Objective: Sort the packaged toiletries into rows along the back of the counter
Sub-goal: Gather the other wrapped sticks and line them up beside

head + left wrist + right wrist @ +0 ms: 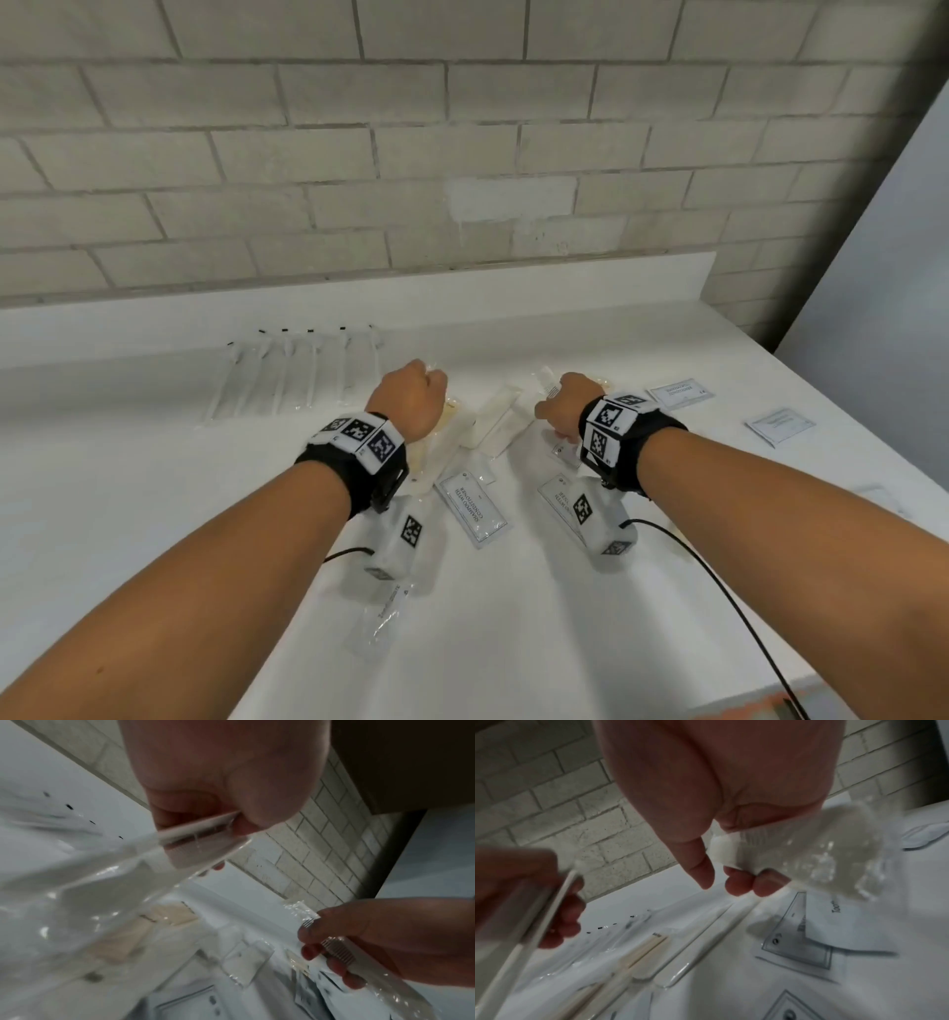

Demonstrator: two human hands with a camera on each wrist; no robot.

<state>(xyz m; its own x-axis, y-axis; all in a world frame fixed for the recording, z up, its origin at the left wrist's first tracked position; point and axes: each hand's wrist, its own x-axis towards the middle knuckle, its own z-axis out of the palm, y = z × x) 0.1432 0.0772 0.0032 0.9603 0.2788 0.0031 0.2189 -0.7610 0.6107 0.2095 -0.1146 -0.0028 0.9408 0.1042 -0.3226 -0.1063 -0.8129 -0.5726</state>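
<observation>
My left hand [411, 393] is raised over the middle of the white counter [513, 642] and grips a white comb in a clear wrapper [197, 843]; the wrapper trails down from my fist [226, 825]. My right hand [567, 411] holds a second wrapped white comb [782, 858], its fingers [739, 882] curled round one end. Several wrapped toothbrushes [298, 375] lie side by side in a row at the back left. More wrapped combs, beige [441, 426] and white [500, 419], lie under and between my hands.
Flat sachets lie loose: two labelled shampoo ones [475, 506] [557, 498] near my wrists and two others [680, 393] [778, 426] at the right. A clear toothpaste packet [385, 611] lies nearer me. A brick wall [462, 154] backs the counter, whose edge runs diagonally at the right.
</observation>
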